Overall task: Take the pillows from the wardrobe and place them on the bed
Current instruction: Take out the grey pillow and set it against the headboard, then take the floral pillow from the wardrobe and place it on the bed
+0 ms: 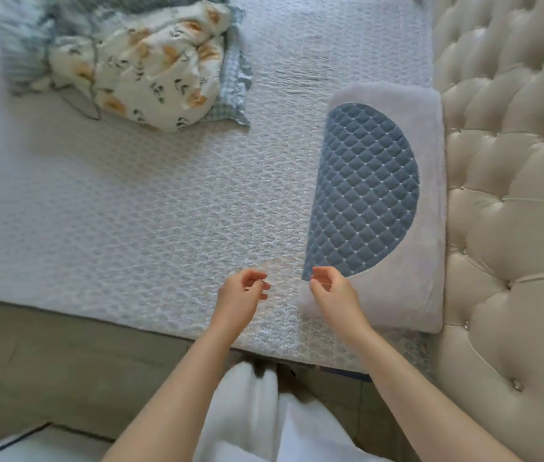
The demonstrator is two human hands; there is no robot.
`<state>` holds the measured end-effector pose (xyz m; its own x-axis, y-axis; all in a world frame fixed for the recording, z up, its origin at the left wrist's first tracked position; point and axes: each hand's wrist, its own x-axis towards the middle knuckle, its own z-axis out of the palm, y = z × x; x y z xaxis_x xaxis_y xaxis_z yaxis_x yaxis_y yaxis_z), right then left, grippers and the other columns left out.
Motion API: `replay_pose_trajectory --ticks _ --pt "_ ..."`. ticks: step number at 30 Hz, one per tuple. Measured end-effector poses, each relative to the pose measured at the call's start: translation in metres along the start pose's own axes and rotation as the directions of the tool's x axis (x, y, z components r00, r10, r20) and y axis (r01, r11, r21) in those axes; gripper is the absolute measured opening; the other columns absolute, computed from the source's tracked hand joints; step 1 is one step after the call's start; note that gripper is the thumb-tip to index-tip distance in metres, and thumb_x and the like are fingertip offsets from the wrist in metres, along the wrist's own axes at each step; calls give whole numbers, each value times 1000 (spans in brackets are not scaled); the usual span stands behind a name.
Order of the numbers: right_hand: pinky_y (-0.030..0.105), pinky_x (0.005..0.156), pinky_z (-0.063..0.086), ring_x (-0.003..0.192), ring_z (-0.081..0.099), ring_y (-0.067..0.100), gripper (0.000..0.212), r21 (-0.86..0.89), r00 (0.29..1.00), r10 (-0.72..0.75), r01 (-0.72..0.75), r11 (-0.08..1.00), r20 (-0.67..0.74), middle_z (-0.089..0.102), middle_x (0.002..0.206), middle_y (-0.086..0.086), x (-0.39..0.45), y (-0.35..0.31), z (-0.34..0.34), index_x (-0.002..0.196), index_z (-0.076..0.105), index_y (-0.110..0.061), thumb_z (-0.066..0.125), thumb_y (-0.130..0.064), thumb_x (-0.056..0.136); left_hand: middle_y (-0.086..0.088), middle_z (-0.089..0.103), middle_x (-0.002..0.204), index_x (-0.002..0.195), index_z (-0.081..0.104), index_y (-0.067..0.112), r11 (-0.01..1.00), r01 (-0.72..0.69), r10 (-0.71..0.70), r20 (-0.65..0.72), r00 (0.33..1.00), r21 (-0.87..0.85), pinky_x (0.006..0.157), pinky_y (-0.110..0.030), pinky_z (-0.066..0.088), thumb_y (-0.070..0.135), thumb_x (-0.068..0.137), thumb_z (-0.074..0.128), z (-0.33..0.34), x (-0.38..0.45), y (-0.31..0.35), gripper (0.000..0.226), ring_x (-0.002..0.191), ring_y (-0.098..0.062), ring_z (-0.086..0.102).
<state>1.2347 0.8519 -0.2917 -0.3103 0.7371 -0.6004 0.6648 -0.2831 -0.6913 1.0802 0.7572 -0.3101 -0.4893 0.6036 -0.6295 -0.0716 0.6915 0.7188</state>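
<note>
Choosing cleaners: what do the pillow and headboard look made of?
Pillow: pale fuzzy plush, soft nap at its edges, with a blue diamond-quilted fabric panel. Headboard: cream, slightly glossy leather or faux leather, judging by its sheen, button-tufted.

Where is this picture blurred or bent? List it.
Head view: the top left corner by the bundled blanket is smeared; the headboard curves from wide-angle distortion; the pillow and both hands, left and right, are fairly sharp; light is soft, without glare.

Bed (130, 201) middle open – pillow (407, 208) right
</note>
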Motion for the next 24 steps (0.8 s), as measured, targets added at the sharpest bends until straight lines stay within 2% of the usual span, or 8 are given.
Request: replay_pose_trajectory --ticks 3,5,10,13,16,20,24 --pt "32 93 46 109 55 15 30 -94 988 -95 107 990 126 60 120 0 -21 -19 32 126 54 -16 49 -21 96 4 74 85 88 64 29 1000 -13 8 -166 986 -27 63 -17 48 8 94 52 -43 -37 -21 25 67 -3 70" --pt "36 95 47 110 55 16 30 -163 967 -152 186 969 202 60 121 0 -34 -31 55 126 54 -16 49 -22 97 6 73 82 90 66 24 998 -23 8 -271 963 -52 67 -20 52 6 94 53 -69 -62 -38 23 66 -4 70" --pt "27 95 42 114 53 11 32 -297 874 -285 414 860 394 59 122 -5 -64 -57 114 128 52 -17 49 -22 97 8 76 84 98 71 19 989 33 -98 -475 874 -145 82 -29 55 10 94 55 -124 -124 -91 19 83 -8 71" --pt "34 100 44 115 55 12 31 -296 815 -295 480 826 499 61 119 -4 -82 -75 150 127 53 -16 51 -19 96 15 75 81 94 69 31 979 54 -159 -579 800 -194 76 -24 55 15 94 55 -145 -160 -124 21 80 0 69" --pt "36 99 46 113 58 12 30 -266 759 -300 522 810 577 64 115 -4 -103 -94 191 125 55 -16 52 -17 96 16 74 81 95 68 32 968 90 -225 -652 724 -234 72 -21 54 18 94 55 -162 -190 -153 19 78 4 68" --pt "35 96 48 112 60 14 28 -251 668 -342 626 738 661 66 116 -1 -132 -118 249 122 58 -16 53 -17 95 18 73 82 97 66 32 944 114 -308 -704 640 -310 71 -18 51 18 94 56 -187 -220 -185 18 81 5 67" --pt "44 86 51 98 64 30 17 -261 576 -366 731 630 731 69 104 10 -157 -138 308 106 62 -10 50 -15 94 19 72 80 96 67 31 933 131 -347 -748 565 -334 64 -7 44 17 93 59 -229 -238 -213 16 79 11 63"
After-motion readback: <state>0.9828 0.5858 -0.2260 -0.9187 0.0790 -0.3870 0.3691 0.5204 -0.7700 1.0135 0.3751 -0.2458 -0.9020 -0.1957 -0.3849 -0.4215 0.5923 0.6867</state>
